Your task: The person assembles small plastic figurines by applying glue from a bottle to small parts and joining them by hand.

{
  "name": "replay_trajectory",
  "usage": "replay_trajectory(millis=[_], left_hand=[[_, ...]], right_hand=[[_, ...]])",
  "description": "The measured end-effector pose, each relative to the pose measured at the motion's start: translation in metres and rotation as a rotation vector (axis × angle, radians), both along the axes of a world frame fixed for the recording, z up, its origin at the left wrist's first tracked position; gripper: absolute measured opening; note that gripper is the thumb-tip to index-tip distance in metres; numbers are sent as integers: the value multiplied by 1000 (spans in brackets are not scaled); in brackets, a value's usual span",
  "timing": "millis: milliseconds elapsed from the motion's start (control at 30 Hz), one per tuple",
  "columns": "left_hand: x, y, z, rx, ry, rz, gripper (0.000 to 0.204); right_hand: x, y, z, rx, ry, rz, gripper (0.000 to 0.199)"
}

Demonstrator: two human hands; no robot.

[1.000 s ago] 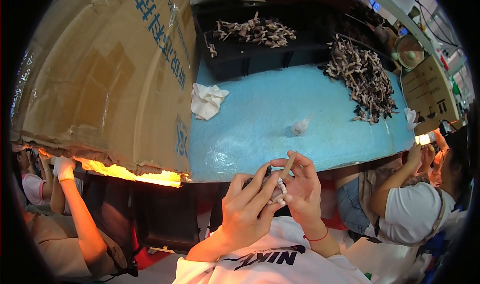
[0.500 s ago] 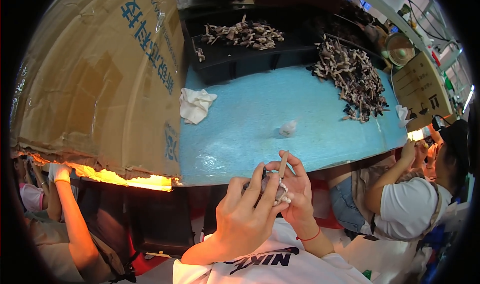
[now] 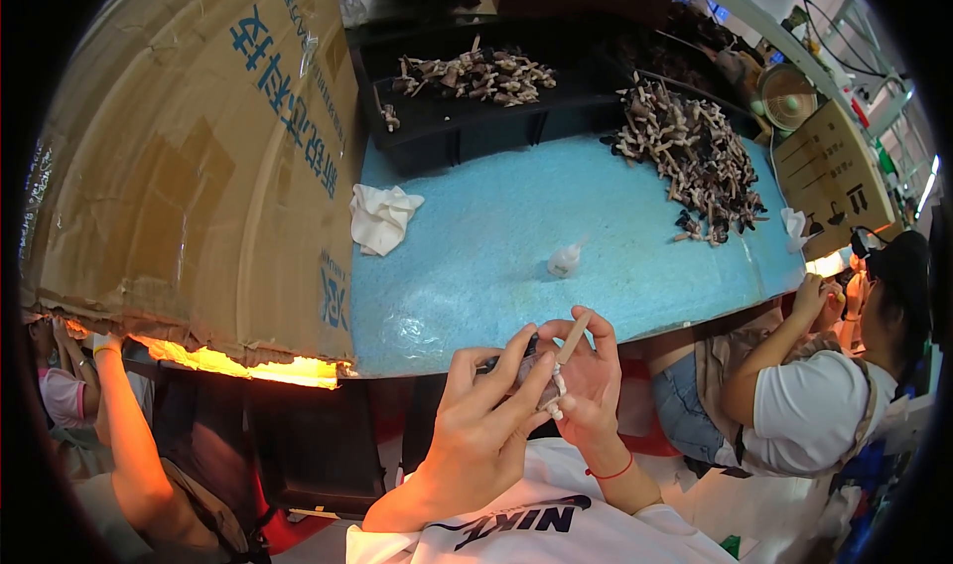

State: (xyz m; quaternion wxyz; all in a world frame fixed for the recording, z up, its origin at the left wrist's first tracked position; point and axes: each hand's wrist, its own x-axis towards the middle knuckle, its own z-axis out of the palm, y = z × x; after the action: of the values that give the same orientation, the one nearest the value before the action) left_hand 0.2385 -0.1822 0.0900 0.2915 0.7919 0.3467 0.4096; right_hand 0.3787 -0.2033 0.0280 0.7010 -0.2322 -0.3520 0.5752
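Note:
My left hand (image 3: 484, 410) is closed around a small figurine (image 3: 545, 383), held in front of my chest just off the table's near edge. The figurine has a dark end, a greyish body and pale limbs; fingers cover part of it. My right hand (image 3: 596, 390) cups the figurine from the other side, its fingers curled behind a flat pale stick (image 3: 573, 338) that points up. Whether the stick is joined to the figurine I cannot tell. A red string circles my right wrist.
A blue-covered table (image 3: 467, 236) bears a small whitish lump (image 3: 565, 261), a crumpled white cloth (image 3: 383, 218) and a heap of similar figurines (image 3: 700, 157). More figurines lie in a black tray (image 3: 476, 132) behind. A big cardboard box (image 3: 189, 167) stands left. People sit on both sides.
The stick now leans further right, and the figurine has turned a little in my fingers. Both hands stay on it. The whole view has shifted slightly.

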Motion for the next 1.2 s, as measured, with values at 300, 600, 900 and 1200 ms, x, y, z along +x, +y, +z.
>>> replay_trajectory(millis=[300, 600, 900, 1200], left_hand=[[6, 1, 3, 73, 39, 13, 45], [7, 0, 6, 224, 304, 63, 51], [7, 0, 12, 134, 275, 5, 47], [6, 7, 0, 106, 90, 2, 50]], right_hand=[[0, 2, -3, 22, -14, -51, 81], [3, 6, 0, -150, 228, 122, 78], [4, 7, 1, -156, 257, 124, 79], [4, 7, 3, -69, 195, 105, 79]])
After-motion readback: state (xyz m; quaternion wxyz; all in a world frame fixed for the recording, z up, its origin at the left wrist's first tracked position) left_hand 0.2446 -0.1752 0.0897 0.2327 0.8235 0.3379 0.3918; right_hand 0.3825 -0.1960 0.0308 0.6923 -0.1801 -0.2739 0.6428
